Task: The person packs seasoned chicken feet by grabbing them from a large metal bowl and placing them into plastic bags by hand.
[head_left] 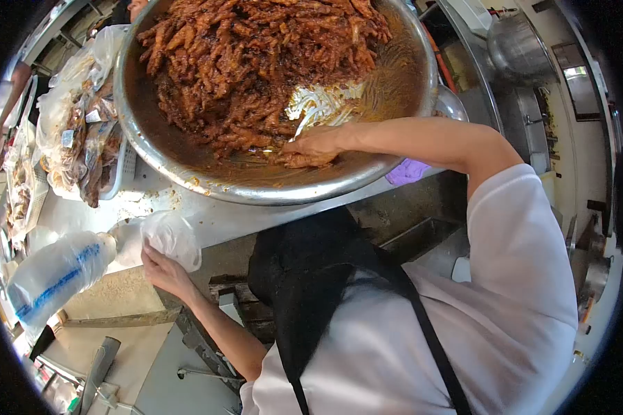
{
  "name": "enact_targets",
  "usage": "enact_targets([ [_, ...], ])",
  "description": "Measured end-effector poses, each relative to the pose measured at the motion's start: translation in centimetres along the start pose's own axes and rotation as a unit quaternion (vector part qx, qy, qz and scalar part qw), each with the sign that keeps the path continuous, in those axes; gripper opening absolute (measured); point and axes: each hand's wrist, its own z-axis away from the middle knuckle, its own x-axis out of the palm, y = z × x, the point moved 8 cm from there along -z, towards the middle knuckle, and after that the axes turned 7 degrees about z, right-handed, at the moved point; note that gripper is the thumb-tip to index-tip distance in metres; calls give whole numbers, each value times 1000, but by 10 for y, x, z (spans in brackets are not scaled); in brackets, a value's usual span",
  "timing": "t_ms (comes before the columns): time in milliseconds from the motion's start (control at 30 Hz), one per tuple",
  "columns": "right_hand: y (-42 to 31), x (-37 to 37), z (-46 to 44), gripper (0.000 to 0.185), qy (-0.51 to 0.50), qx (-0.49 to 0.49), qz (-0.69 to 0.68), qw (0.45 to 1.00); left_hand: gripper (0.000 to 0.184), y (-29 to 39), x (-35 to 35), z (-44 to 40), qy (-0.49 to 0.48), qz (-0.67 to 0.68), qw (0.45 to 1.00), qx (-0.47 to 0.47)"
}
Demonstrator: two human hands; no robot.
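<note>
A wide steel bowl (415, 41) holds a big heap of red-brown sauced chicken feet (249, 62). My right hand (315, 145) reaches down inside the near side of the bowl, its fingers curled round some of the chicken feet; the fingertips are partly hidden. Bare shiny metal shows beside that hand. Lower left, outside the bowl, my left hand (165, 270) pinches a thin clear plastic bag (175, 235), which hangs puffed and crumpled above the table edge.
Left of the bowl, a white basket (124, 169) holds plastic bags (76, 117) with brown contents. A plastic-wrapped bundle with blue print (62, 273) lies near my left hand. A purple cloth (407, 171) sits under the bowl's right rim. A large pot (522, 48) stands upper right.
</note>
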Motion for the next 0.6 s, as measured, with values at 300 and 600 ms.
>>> enact_targets([
  [300,-69,-72,13,68,-48,62,-188,979,34,-8,-6,-7,-20,-3,995,-102],
  [600,-214,-197,-12,46,-61,13,-605,794,31,49,-23,-32,53,1,999,11],
])
